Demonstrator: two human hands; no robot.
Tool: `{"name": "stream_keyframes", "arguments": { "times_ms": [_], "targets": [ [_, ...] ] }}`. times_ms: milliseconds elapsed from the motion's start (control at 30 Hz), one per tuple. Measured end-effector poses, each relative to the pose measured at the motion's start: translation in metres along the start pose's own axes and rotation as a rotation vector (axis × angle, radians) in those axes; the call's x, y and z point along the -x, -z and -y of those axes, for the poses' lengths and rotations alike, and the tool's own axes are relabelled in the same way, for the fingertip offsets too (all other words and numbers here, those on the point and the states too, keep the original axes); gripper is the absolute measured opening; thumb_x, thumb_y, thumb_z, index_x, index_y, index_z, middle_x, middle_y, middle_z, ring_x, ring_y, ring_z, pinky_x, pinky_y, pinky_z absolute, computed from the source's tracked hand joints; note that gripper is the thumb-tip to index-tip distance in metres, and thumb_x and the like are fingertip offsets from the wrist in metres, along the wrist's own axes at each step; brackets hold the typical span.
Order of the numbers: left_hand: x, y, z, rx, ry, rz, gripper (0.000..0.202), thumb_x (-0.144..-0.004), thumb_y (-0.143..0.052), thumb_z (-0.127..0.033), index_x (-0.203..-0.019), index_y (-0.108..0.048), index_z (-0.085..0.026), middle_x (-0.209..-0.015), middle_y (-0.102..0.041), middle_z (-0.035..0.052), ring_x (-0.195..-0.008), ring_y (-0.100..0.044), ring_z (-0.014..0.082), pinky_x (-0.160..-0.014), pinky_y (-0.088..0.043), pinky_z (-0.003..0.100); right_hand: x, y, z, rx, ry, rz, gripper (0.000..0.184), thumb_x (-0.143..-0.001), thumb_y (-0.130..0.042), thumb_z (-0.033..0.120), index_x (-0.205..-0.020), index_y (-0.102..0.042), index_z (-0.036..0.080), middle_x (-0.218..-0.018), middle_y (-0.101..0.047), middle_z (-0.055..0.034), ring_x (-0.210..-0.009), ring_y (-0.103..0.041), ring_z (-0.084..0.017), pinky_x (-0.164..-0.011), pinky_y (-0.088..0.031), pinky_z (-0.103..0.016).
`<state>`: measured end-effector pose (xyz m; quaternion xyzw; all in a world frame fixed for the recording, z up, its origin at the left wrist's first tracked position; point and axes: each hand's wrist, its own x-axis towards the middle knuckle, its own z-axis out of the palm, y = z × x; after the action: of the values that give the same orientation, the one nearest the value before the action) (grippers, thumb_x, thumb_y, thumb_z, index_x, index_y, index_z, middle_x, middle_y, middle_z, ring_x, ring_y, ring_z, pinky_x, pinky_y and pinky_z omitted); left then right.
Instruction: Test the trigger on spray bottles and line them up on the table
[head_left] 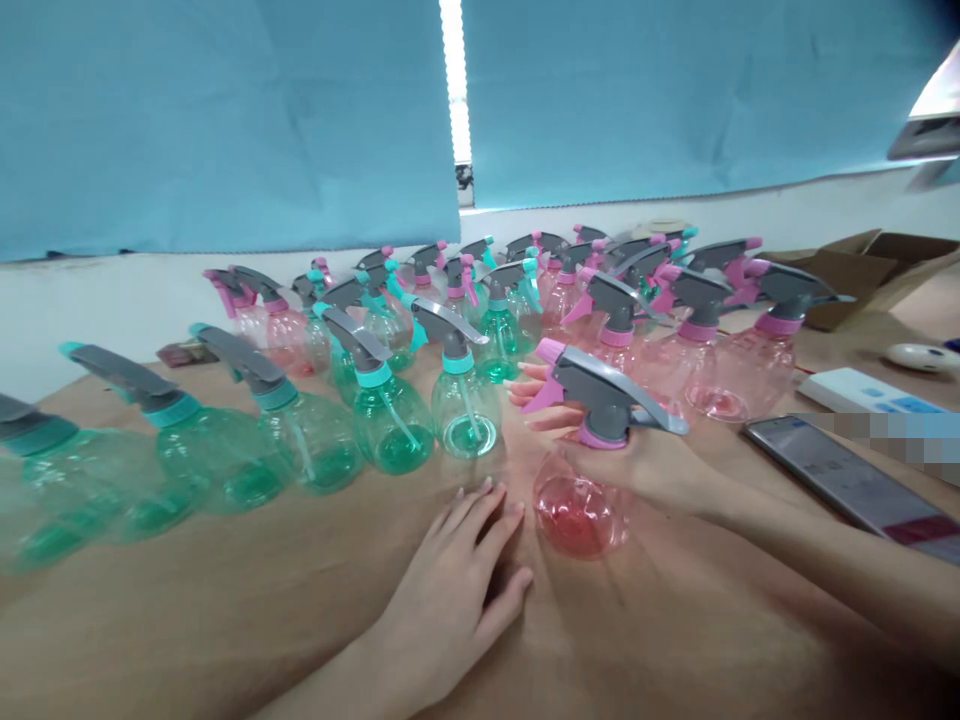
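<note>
My left hand (461, 570) lies on the table with its fingers stretched out and holds nothing. To its right stands a clear pink spray bottle (581, 515) with a grey and pink trigger head. Behind that bottle's neck reaches my right hand (551, 400), its fingers extended leftward past the pink trigger. The bottle partly covers this palm, and the thumb cannot be made out; whether the palm touches the bottle is unclear. Just beyond my left fingertips are a green spray bottle (466, 410) and another green spray bottle (394, 420), both upright.
More green spray bottles (311, 440) line the left side. Several pink ones (701, 370) stand at the back right. A phone (847, 480), a white power strip (870, 390), a white mouse (922, 357) and an open cardboard box (862, 270) lie to the right.
</note>
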<state>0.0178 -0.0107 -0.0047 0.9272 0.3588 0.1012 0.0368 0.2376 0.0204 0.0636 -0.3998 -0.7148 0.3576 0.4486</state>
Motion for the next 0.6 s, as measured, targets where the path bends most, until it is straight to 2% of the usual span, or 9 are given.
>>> {"name": "stream_keyframes", "arguments": {
  "times_ms": [67, 133, 200, 300, 467, 600],
  "targets": [
    [-0.0001, 0.0004, -0.0002, -0.002, -0.002, -0.004, 0.045, -0.095, -0.05, -0.033, -0.137, -0.047, -0.015, -0.144, -0.044, 0.0135, -0.133, -0.039, 0.0301, -0.107, -0.036, 0.052, -0.0007, 0.0007, -0.0028, 0.026, 0.024, -0.001, 0.014, -0.073, -0.058, 0.013, -0.078, -0.066, 0.023, -0.093, -0.072, -0.0015, -0.097, -0.067, -0.023, -0.083, -0.056, -0.036],
    [0.0, 0.0005, -0.0005, -0.005, 0.0, -0.002, 0.046, -0.095, -0.051, -0.033, -0.137, -0.047, -0.015, -0.144, -0.045, 0.0133, -0.133, -0.039, 0.0301, -0.107, -0.036, 0.052, -0.0013, 0.0013, -0.0048, 0.052, 0.067, -0.003, 0.013, -0.074, -0.058, 0.012, -0.07, -0.063, 0.023, -0.097, -0.071, -0.0014, -0.104, -0.064, -0.022, -0.09, -0.053, -0.036],
    [0.0002, 0.0003, -0.0006, -0.006, 0.001, 0.001, 0.046, -0.095, -0.051, -0.033, -0.137, -0.047, -0.015, -0.144, -0.045, 0.0132, -0.133, -0.039, 0.0301, -0.107, -0.036, 0.052, -0.0013, 0.0016, -0.0052, 0.066, 0.074, 0.02, 0.013, -0.075, -0.056, 0.013, -0.073, -0.064, 0.023, -0.101, -0.07, -0.0018, -0.104, -0.064, -0.022, -0.091, -0.052, -0.037],
    [0.0, 0.0, -0.0006, -0.007, 0.001, -0.002, 0.045, -0.095, -0.051, -0.033, -0.137, -0.047, -0.016, -0.145, -0.044, 0.0127, -0.133, -0.039, 0.0296, -0.106, -0.037, 0.051, -0.0004, 0.0018, -0.0029, 0.093, 0.035, 0.032, 0.014, -0.077, -0.055, 0.017, -0.084, -0.065, 0.024, -0.098, -0.07, -0.0021, -0.094, -0.067, -0.022, -0.083, -0.054, -0.038],
    [-0.0018, 0.001, -0.0009, -0.013, 0.003, 0.009, 0.046, -0.095, -0.052, -0.033, -0.137, -0.047, -0.014, -0.144, -0.045, 0.0138, -0.133, -0.04, 0.0303, -0.106, -0.036, 0.053, 0.0004, 0.0011, 0.0027, 0.161, 0.059, -0.077, 0.002, -0.075, -0.057, 0.025, -0.075, -0.059, 0.024, -0.082, -0.068, -0.0009, -0.082, -0.067, -0.022, -0.078, -0.056, -0.037],
    [-0.0017, 0.0012, -0.0012, -0.016, 0.005, 0.019, 0.046, -0.094, -0.052, -0.032, -0.137, -0.047, -0.014, -0.144, -0.045, 0.0144, -0.133, -0.04, 0.0305, -0.106, -0.036, 0.054, -0.0013, -0.0002, 0.0021, 0.097, 0.074, -0.053, 0.005, -0.073, -0.055, 0.021, -0.077, -0.057, 0.025, -0.076, -0.064, 0.0016, -0.076, -0.065, -0.019, -0.075, -0.055, -0.035]
  ]
}}
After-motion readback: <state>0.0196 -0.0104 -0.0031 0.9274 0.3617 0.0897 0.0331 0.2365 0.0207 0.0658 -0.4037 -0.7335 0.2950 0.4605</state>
